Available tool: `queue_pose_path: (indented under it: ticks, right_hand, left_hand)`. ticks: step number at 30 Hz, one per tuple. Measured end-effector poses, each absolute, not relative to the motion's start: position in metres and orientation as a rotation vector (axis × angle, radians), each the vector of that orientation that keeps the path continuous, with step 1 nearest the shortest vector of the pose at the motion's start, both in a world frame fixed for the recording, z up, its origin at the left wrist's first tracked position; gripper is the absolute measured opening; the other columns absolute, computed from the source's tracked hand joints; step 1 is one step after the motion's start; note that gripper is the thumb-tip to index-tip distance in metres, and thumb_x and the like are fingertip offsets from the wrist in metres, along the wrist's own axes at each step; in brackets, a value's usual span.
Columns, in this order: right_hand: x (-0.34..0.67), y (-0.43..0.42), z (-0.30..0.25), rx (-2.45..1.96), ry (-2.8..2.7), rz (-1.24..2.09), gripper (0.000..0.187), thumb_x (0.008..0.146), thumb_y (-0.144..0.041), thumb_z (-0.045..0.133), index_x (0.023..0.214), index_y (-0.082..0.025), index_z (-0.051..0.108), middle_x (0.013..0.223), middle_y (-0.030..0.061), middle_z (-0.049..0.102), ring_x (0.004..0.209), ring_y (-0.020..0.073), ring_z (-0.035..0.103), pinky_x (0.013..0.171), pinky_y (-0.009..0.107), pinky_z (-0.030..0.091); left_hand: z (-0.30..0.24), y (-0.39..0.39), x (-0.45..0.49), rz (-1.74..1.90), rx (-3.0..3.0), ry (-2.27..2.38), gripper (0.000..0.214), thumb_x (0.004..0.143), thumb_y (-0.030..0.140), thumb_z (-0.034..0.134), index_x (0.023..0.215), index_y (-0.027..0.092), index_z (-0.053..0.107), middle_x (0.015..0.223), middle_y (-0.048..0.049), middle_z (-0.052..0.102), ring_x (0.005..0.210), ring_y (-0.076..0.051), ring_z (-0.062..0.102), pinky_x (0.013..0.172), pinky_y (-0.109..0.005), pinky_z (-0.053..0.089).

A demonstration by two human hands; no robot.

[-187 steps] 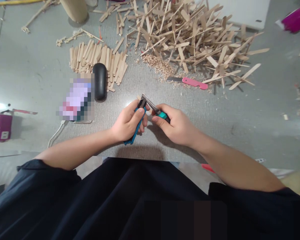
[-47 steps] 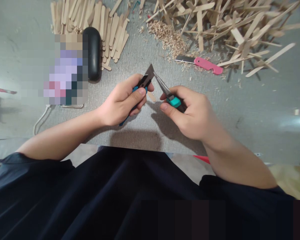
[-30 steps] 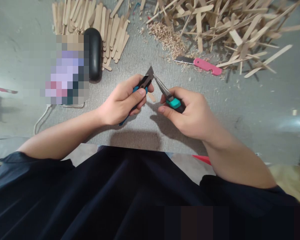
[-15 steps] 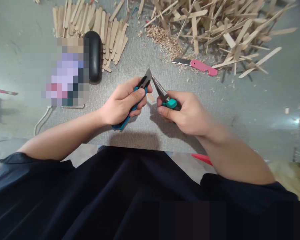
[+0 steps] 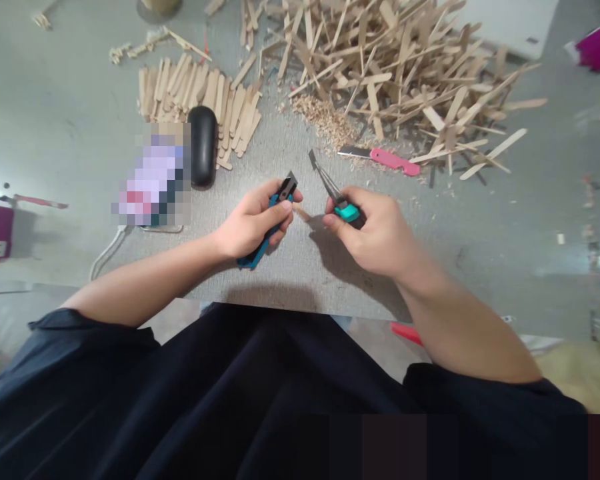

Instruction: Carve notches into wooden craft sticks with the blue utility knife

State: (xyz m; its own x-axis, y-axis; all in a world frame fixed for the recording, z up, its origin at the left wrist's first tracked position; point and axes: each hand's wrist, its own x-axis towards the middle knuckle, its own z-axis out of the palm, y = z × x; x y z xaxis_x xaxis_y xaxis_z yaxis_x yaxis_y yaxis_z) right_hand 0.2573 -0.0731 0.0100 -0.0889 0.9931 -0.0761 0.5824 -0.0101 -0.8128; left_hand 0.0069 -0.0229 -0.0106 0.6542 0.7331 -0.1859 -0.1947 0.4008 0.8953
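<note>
My left hand (image 5: 255,223) is closed round a blue and black utility knife (image 5: 261,247), its short blade end pointing up and away from me. In my right hand (image 5: 375,227) are needle-nose pliers (image 5: 349,212) with teal and black handles. A small dark piece of blade (image 5: 312,159) sits at the tips of their jaws, apart from the knife. Between the hands a short piece of wooden stick (image 5: 301,213) lies on the table, partly behind my left fingers. Beyond the pliers lies a pink-handled knife (image 5: 395,161) with its blade out, beside wood shavings (image 5: 325,119).
A large loose heap of wooden sticks (image 5: 380,80) covers the back right. Further left are more sticks laid side by side (image 5: 180,83), a black oval case (image 5: 203,145) and a blurred-out phone (image 5: 153,180) with a white cable (image 5: 105,252).
The pliers' tips have moved away from the knife, and a snapped-off piece of blade is now in them. The knife's blade looks shorter. The view has shifted, showing more of the table's far side.
</note>
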Motion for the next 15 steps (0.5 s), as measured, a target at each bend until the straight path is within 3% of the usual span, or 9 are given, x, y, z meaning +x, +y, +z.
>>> queue_pose_path:
  ticks: [6,10,15]
  right_hand:
    - [0.250,-0.035,-0.001,-1.720,-1.807,0.687,0.016,0.097,-0.040,0.073,0.102,-0.025,0.072,0.087,0.0072,0.078,0.075,0.0252,0.066,0.075,0.039,0.053]
    - [0.226,0.041,0.020,-1.770,-1.900,0.512,0.009,0.100,-0.030,0.069,0.105,-0.025,0.073,0.104,0.0136,0.084,0.098,0.0333,0.076,0.091,0.044,0.056]
    - [0.152,0.170,0.062,-1.821,-2.042,0.333,0.022,0.112,-0.022,0.059,0.124,-0.020,0.076,0.134,0.0242,0.082,0.128,0.0401,0.073,0.108,0.048,0.054]
  left_hand:
    - [-0.022,-0.020,0.012,0.663,0.963,0.824,0.036,0.105,0.025,0.079,0.135,0.023,0.059,0.083,0.0102,0.058,0.058,-0.009,0.055,0.056,-0.025,0.051]
    - [-0.027,-0.018,0.015,0.676,1.002,0.858,0.033,0.109,0.021,0.071,0.139,0.023,0.056,0.085,0.0104,0.060,0.057,-0.009,0.055,0.056,-0.024,0.049]
    - [-0.031,-0.023,0.016,0.691,1.011,0.874,0.032,0.110,0.021,0.071,0.139,0.022,0.058,0.087,0.0098,0.062,0.060,-0.009,0.058,0.057,-0.023,0.049]
